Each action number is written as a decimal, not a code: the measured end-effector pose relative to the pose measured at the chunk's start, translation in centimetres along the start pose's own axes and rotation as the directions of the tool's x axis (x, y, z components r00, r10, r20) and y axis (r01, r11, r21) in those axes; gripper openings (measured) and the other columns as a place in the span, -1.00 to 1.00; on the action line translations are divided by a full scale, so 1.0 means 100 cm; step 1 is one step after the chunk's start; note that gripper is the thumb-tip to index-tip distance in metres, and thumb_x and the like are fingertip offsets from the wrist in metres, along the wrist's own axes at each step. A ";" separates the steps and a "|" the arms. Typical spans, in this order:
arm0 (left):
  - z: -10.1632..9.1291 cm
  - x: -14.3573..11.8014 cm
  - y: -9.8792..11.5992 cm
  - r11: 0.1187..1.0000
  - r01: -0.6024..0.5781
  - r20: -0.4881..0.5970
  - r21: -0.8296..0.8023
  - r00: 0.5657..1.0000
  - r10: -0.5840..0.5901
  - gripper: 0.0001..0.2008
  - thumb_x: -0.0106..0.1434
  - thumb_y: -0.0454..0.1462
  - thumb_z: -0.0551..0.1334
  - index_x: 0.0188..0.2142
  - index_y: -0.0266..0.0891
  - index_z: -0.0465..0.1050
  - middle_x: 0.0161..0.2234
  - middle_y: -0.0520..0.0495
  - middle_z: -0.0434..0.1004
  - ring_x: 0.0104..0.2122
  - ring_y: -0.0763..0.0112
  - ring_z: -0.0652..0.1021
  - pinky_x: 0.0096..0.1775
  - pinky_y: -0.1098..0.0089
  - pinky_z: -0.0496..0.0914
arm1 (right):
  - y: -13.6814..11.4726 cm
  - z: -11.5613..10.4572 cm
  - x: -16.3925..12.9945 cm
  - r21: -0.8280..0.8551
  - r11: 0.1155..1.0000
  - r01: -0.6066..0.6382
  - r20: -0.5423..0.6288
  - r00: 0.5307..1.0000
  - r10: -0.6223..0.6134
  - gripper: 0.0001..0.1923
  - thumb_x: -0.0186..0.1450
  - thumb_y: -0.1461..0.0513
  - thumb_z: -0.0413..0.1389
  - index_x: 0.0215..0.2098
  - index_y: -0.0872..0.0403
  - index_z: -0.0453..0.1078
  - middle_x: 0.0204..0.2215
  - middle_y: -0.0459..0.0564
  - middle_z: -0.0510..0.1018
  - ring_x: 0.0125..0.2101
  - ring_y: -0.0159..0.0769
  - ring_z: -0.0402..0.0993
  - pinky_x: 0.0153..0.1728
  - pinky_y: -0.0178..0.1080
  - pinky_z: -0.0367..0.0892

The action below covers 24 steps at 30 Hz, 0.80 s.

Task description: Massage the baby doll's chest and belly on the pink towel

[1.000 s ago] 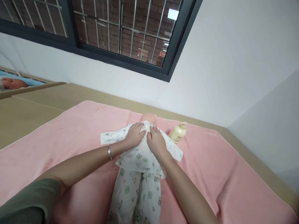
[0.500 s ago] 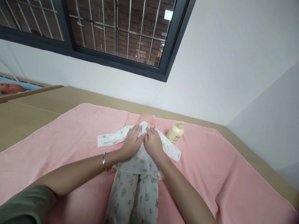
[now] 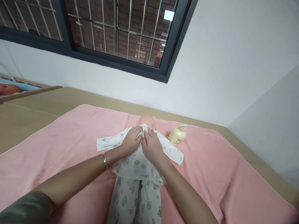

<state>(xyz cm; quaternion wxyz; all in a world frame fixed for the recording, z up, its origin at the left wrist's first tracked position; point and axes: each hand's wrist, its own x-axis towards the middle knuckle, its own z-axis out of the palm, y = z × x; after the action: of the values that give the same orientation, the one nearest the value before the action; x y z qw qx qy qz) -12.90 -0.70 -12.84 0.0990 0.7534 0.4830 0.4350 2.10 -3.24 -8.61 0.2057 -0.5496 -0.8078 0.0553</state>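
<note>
A baby doll (image 3: 146, 120) lies on its back, its head away from me. It wears a white long-sleeved shirt (image 3: 137, 163) and matching trousers (image 3: 126, 199), both printed with small green figures. My left hand (image 3: 132, 140), below a silver bangle, rests on the chest with its fingers closed on cloth by the neckline. Close beside it, my right hand (image 3: 151, 144) has its thumb and fingers on the other side of the shirt front. A small fold stands between them; the fingertips are partly hidden. The sleeves spread outward.
A pale yellow pump bottle (image 3: 178, 136) stands next to the right-hand sleeve. Beneath the doll is a pink blanket (image 3: 58, 149) on a wooden surface (image 3: 30, 109). A white wall and a barred window rise behind. Part of another doll (image 3: 10, 89) shows at far left.
Both hands stay at the shirt's neckline, with small shifts of the fingers. The whole view has moved slightly; the doll and bottle appear a little lower.
</note>
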 end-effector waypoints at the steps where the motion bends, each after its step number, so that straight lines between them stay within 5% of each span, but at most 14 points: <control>1: 0.001 0.001 -0.001 1.000 0.006 -0.003 0.003 1.000 -0.006 -0.59 0.34 -0.28 0.04 0.10 -0.28 0.46 0.14 -0.23 0.53 0.18 0.14 0.48 0.27 0.02 0.33 | -0.001 0.001 -0.001 0.014 0.999 0.034 0.011 0.999 -0.034 -0.45 0.47 0.24 -0.16 0.36 0.26 0.24 0.37 0.25 0.23 0.40 0.04 0.03 0.40 0.09 -0.09; 8: 0.010 -0.010 -0.003 0.989 0.043 -0.014 0.144 0.999 -0.042 -0.54 0.44 -0.17 -0.02 0.19 -0.35 0.39 0.25 -0.32 0.42 0.29 0.02 0.36 0.32 -0.09 0.23 | 0.023 0.005 0.012 0.129 0.986 -0.109 -0.019 0.994 0.112 -0.37 0.47 0.07 -0.09 0.40 0.25 0.16 0.40 0.27 0.16 0.42 -0.01 0.01 0.39 0.04 -0.06; 24: 0.011 -0.014 -0.008 0.994 0.050 -0.045 0.094 0.998 -0.046 -0.54 0.44 -0.13 0.00 0.18 -0.28 0.41 0.24 -0.26 0.44 0.28 0.06 0.38 0.32 -0.05 0.25 | 0.025 0.011 0.004 0.160 0.985 -0.072 -0.123 0.988 0.092 -0.43 0.46 0.13 -0.08 0.33 0.26 0.28 0.32 0.26 0.31 0.38 -0.04 0.12 0.38 0.04 -0.01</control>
<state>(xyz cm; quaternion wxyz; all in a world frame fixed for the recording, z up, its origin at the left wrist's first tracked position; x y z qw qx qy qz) -12.82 -1.13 -14.73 0.0631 0.7360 0.5230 0.4253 3.69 -1.72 -10.30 0.2974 -0.5672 -0.7627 0.0905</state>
